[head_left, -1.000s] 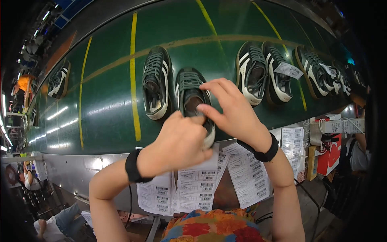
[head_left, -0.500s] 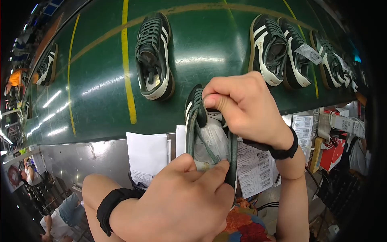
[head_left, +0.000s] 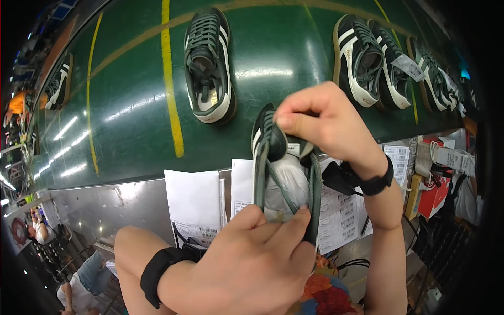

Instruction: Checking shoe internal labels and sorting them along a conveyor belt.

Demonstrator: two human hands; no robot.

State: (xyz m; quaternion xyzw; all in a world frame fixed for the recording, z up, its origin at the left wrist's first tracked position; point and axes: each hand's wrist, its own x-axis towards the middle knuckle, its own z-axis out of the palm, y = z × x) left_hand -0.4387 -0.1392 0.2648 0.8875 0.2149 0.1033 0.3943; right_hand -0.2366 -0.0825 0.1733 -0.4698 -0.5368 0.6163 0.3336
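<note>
Left grip (head_left: pixel 247 257) grasps the dark shoe (head_left: pixel 277 149) around its rear collar; right grip (head_left: pixel 326 123) pinches the upper near the tongue. Whether lace is also caught there cannot be told. The shoe is between both grips, toe toward the green surface (head_left: pixel 126 131), at its near edge. Judged light, with a pliable upper and stiffer sole; heel and collar appear the sound holds. A loose lace (head_left: pixel 281 184) and pale filling (head_left: pixel 292 176) obstruct the opening. Label sheets (head_left: pixel 191 191) lie either side. Beyond stands a matching shoe (head_left: pixel 202 52); at right, a row of shoes (head_left: pixel 349 63), some tagged.
</note>
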